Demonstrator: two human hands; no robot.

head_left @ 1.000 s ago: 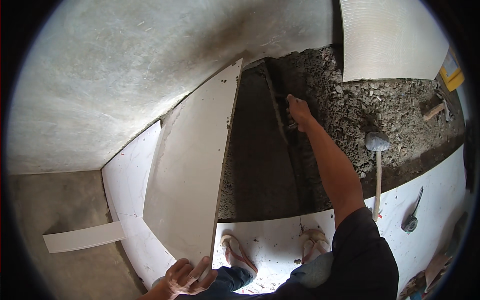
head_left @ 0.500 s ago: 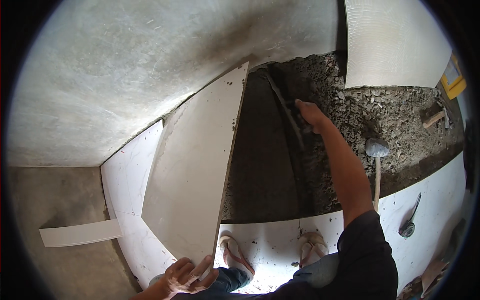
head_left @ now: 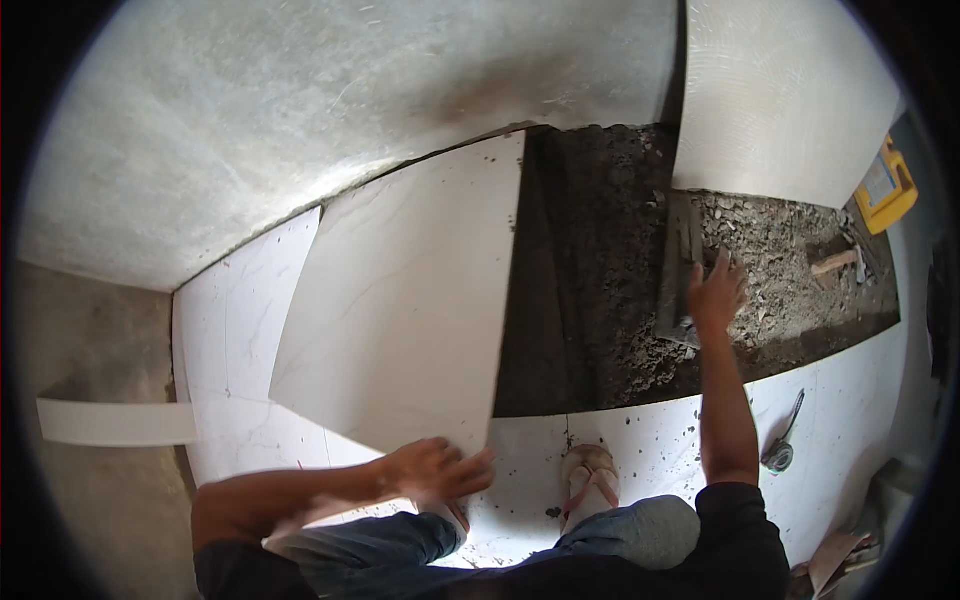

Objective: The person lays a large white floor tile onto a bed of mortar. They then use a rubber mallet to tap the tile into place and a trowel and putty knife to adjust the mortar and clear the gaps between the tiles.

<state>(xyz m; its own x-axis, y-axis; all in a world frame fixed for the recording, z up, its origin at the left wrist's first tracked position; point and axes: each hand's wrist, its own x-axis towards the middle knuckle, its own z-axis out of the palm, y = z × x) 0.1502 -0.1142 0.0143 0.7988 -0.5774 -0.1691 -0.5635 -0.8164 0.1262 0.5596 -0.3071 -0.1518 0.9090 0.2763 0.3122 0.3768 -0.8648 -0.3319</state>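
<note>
Left of the mortar (head_left: 605,270) still uncovered are laid tiles (head_left: 225,340) and the big tile (head_left: 400,290), left hand (head_left: 440,470) half-curled at its near edge, grip unclear, right hand (head_left: 717,295) spread over mortar, apparently empty.

A yellow container (head_left: 897,196) sits near a wooden-handled hammer (head_left: 834,263).

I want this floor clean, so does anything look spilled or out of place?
Yes: dark crumbs litter the white floor tiles around the right sandal, and specks dot the large tile by the left hand, standing out against pale surfaces.
</note>
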